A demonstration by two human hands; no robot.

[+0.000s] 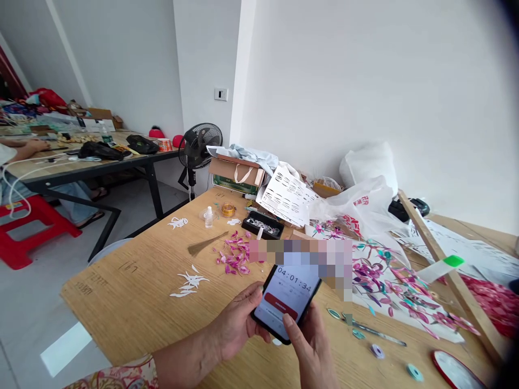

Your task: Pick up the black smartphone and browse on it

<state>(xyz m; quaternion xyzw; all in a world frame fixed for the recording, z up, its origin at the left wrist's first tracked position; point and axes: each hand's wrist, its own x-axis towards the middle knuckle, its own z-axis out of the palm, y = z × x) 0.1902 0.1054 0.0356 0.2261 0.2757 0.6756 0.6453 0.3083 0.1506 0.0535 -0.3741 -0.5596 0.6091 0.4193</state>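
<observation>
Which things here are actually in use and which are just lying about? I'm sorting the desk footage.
In use:
phone, held by the left hand
right hand, thumb on its screen

Lying about:
pink petals
white paper cutouts
small clear bottle
floral artwork
fan

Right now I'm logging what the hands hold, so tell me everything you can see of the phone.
The phone is a dark, slim slab held tilted over the wooden table, screen up. The lit screen shows a timer reading about 04:01:34 above a red button; its top edge is hidden by a blur patch. The left hand cradles its left edge from beneath, while the right hand grips the lower right, thumb on the screen.
</observation>
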